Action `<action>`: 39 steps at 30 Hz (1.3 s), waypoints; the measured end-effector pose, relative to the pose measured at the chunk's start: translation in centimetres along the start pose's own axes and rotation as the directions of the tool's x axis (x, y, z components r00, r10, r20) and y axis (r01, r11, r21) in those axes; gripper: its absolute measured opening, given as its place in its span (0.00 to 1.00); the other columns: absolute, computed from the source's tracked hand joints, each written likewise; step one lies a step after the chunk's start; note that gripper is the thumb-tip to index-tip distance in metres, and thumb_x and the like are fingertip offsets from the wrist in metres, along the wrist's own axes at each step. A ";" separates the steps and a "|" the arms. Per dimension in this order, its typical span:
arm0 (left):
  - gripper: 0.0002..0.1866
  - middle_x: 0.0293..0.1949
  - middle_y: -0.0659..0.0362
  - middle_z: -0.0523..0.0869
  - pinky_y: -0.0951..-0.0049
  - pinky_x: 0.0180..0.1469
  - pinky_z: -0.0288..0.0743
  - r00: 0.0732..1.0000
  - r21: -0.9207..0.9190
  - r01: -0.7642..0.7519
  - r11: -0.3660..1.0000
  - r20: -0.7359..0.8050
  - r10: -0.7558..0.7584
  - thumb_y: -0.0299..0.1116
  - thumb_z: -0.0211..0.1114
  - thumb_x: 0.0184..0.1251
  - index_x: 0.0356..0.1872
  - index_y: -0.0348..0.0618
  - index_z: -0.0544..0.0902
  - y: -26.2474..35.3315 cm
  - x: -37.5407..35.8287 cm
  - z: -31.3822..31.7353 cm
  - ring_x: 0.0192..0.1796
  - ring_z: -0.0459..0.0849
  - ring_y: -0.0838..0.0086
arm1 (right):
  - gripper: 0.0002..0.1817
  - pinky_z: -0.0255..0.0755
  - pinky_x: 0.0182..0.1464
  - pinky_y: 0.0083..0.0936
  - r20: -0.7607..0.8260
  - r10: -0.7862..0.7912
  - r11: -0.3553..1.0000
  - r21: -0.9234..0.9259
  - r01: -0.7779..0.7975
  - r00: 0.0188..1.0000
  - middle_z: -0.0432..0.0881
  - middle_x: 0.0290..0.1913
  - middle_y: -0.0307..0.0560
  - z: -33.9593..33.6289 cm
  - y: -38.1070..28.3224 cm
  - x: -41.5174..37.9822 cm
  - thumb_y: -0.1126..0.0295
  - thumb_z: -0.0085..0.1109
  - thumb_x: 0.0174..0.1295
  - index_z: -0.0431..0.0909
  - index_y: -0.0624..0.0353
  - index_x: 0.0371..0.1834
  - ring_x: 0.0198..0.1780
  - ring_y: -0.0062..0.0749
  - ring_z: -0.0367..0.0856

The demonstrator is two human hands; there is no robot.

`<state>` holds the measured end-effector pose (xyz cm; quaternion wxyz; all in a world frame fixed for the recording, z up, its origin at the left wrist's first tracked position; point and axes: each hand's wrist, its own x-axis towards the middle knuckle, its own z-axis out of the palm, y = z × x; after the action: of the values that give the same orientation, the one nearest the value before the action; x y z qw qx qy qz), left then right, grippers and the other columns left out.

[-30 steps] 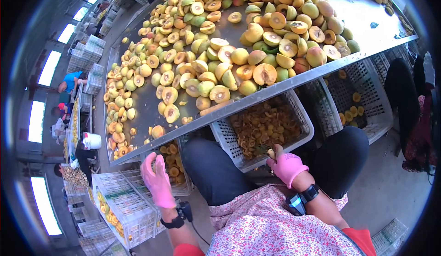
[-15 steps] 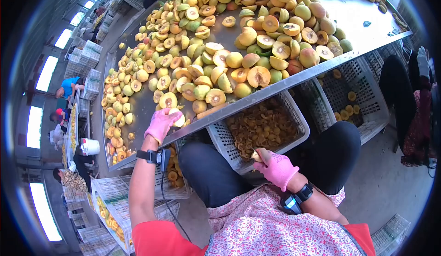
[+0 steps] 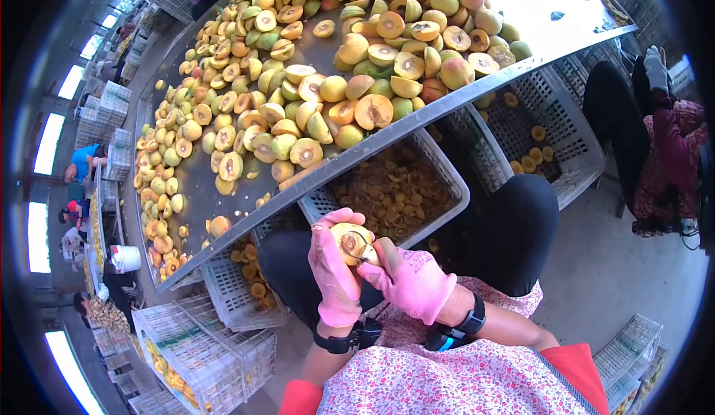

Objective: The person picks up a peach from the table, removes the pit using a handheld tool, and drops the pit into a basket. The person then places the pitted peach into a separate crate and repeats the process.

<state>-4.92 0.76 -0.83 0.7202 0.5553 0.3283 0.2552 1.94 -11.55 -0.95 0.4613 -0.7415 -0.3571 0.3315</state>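
My left hand (image 3: 334, 270), in a pink glove, holds a halved peach (image 3: 347, 238) with its cut face and brown pit cavity turned up. My right hand (image 3: 413, 277), gloved the same way, is closed on a small pitting knife (image 3: 369, 254). The knife's thin dark curved blade lies against the cut face of the peach; its handle is mostly hidden by my fingers. Both hands meet above my lap, in front of a crate (image 3: 439, 225) of peelings and scraps. Many halved peaches (image 3: 305, 150) lie heaped on the metal table (image 3: 372, 147).
Under the table edge, another crate (image 3: 581, 169) holds a few peach halves, and a third crate (image 3: 223, 288) at the left holds more. Stacked crates (image 3: 216, 348) stand at lower left. A white bucket (image 3: 125, 258) and other workers are farther left; a seated person (image 3: 666, 154) is at right.
My left hand has picked a peach half off the table and brought it to my lap. My right hand has risen to meet it with the knife. The view has shifted.
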 end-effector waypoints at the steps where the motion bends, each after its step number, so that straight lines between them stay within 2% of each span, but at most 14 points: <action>1: 0.30 0.48 0.53 0.85 0.71 0.45 0.83 1.000 -0.003 0.002 1.000 0.000 -0.002 0.60 0.48 0.83 0.56 0.39 0.78 -0.3 0.0 0.1 0.41 0.87 0.70 | 0.24 0.77 0.36 0.48 0.030 0.019 0.999 -0.032 -0.018 0.999 0.84 0.32 0.61 -0.1 0.2 0.0 0.48 0.52 0.77 0.69 0.61 0.54 0.36 0.61 0.86; 2: 0.31 0.47 0.53 0.86 0.72 0.44 0.83 1.000 -0.029 -0.007 1.000 0.001 0.007 0.61 0.48 0.83 0.56 0.39 0.78 -0.6 0.0 0.1 0.41 0.87 0.70 | 0.25 0.78 0.37 0.50 0.059 0.040 0.997 -0.062 -0.036 0.997 0.85 0.33 0.62 -0.1 0.3 -0.1 0.48 0.50 0.78 0.69 0.62 0.56 0.36 0.62 0.86; 7: 0.32 0.44 0.53 0.87 0.72 0.44 0.83 1.000 -0.041 -0.011 0.999 -0.028 0.009 0.63 0.49 0.81 0.54 0.38 0.79 -1.4 0.0 0.8 0.40 0.87 0.71 | 0.25 0.78 0.36 0.50 0.044 0.039 0.997 -0.063 -0.037 0.998 0.85 0.32 0.62 -0.5 0.4 -0.3 0.48 0.50 0.78 0.69 0.62 0.56 0.36 0.61 0.86; 12: 0.32 0.41 0.56 0.88 0.74 0.42 0.80 0.987 0.073 -0.102 0.992 -0.116 0.110 0.62 0.51 0.81 0.48 0.38 0.82 -2.6 0.1 0.8 0.38 0.85 0.75 | 0.25 0.78 0.37 0.50 0.090 0.086 0.996 -0.036 -0.083 0.992 0.85 0.32 0.63 -0.4 0.7 -0.3 0.48 0.49 0.78 0.68 0.62 0.56 0.37 0.62 0.86; 15: 0.31 0.39 0.56 0.88 0.75 0.42 0.79 0.981 0.118 -0.170 0.978 -0.073 0.180 0.61 0.51 0.82 0.45 0.37 0.83 -2.1 0.1 0.8 0.38 0.84 0.76 | 0.27 0.78 0.39 0.49 0.142 0.088 0.994 0.044 -0.096 0.986 0.86 0.35 0.63 -0.6 0.8 -0.2 0.46 0.49 0.78 0.68 0.62 0.60 0.39 0.63 0.86; 17: 0.31 0.39 0.56 0.88 0.75 0.43 0.79 0.985 0.128 -0.157 0.979 -0.052 0.165 0.61 0.51 0.82 0.44 0.37 0.83 -1.4 -0.2 0.7 0.38 0.84 0.76 | 0.27 0.76 0.41 0.43 0.206 0.095 0.960 0.241 -0.145 0.974 0.83 0.35 0.63 -0.9 0.4 -0.3 0.44 0.52 0.77 0.72 0.62 0.55 0.41 0.60 0.85; 18: 0.32 0.38 0.56 0.88 0.76 0.43 0.79 0.987 0.137 -0.151 0.979 -0.031 0.157 0.61 0.50 0.82 0.43 0.37 0.83 -1.2 -0.2 0.6 0.38 0.84 0.76 | 0.27 0.76 0.41 0.43 0.208 0.094 0.959 0.242 -0.145 0.974 0.83 0.35 0.63 -1.2 0.1 -0.4 0.44 0.52 0.77 0.72 0.62 0.55 0.41 0.60 0.85; 20: 0.32 0.37 0.56 0.88 0.75 0.44 0.78 0.990 0.139 -0.132 0.981 -0.024 0.137 0.62 0.50 0.82 0.42 0.37 0.83 -1.5 -0.2 0.0 0.38 0.84 0.75 | 0.29 0.75 0.41 0.42 0.230 0.047 0.914 0.382 -0.134 0.972 0.83 0.36 0.63 -1.6 -0.3 -0.6 0.43 0.51 0.77 0.73 0.62 0.56 0.40 0.59 0.84; 24: 0.35 0.36 0.55 0.88 0.73 0.45 0.78 0.992 0.179 -0.123 0.976 -0.017 0.128 0.63 0.48 0.81 0.41 0.36 0.83 -2.0 0.1 -0.2 0.38 0.85 0.73 | 0.30 0.75 0.41 0.42 0.261 0.062 0.924 0.349 -0.154 0.963 0.83 0.35 0.61 -0.9 1.0 -0.4 0.42 0.50 0.77 0.73 0.62 0.56 0.38 0.58 0.84; 27: 0.36 0.36 0.55 0.88 0.72 0.45 0.78 0.995 0.147 -0.071 0.987 -0.054 0.079 0.64 0.45 0.82 0.41 0.36 0.83 -1.6 -0.1 0.4 0.39 0.85 0.72 | 0.30 0.75 0.41 0.42 0.255 0.114 0.961 0.217 -0.171 0.960 0.83 0.34 0.59 -0.4 1.3 -0.4 0.41 0.49 0.77 0.73 0.62 0.56 0.38 0.56 0.84; 30: 0.37 0.36 0.55 0.88 0.72 0.46 0.78 0.993 0.159 -0.080 0.984 -0.077 0.093 0.64 0.41 0.83 0.40 0.36 0.83 -1.7 -0.1 0.5 0.39 0.85 0.72 | 0.31 0.75 0.41 0.41 0.206 0.086 0.962 0.238 -0.135 0.975 0.82 0.34 0.59 -0.1 1.2 -0.5 0.41 0.49 0.77 0.72 0.63 0.55 0.37 0.55 0.84; 32: 0.37 0.35 0.55 0.88 0.72 0.46 0.78 0.990 0.165 -0.096 0.982 -0.090 0.112 0.64 0.41 0.83 0.39 0.36 0.83 -2.0 -0.2 0.4 0.39 0.85 0.72 | 0.30 0.75 0.40 0.41 0.239 0.068 0.919 0.362 -0.154 0.969 0.82 0.34 0.60 -0.2 1.3 -0.7 0.42 0.49 0.78 0.73 0.63 0.55 0.37 0.54 0.84; 35: 0.37 0.35 0.55 0.88 0.72 0.46 0.78 0.984 0.181 -0.132 0.975 -0.092 0.150 0.64 0.40 0.83 0.39 0.36 0.82 -2.3 -0.5 0.4 0.39 0.85 0.72 | 0.29 0.75 0.41 0.40 0.312 0.104 0.879 0.415 -0.234 0.944 0.82 0.34 0.60 -0.4 1.2 -0.9 0.43 0.49 0.78 0.74 0.63 0.53 0.36 0.52 0.84; 39: 0.38 0.35 0.55 0.89 0.71 0.46 0.79 0.988 0.233 -0.128 0.964 -0.055 0.145 0.65 0.41 0.83 0.41 0.36 0.83 -2.0 -0.3 0.2 0.39 0.85 0.71 | 0.29 0.75 0.42 0.39 0.335 0.118 0.888 0.385 -0.250 0.935 0.83 0.34 0.60 -0.9 1.1 -0.7 0.43 0.50 0.78 0.75 0.62 0.53 0.36 0.48 0.84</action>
<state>-4.95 -0.09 -2.68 0.6200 0.6465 0.3419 0.2843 2.58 -12.85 -1.53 0.5164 -0.5954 -0.2704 0.5529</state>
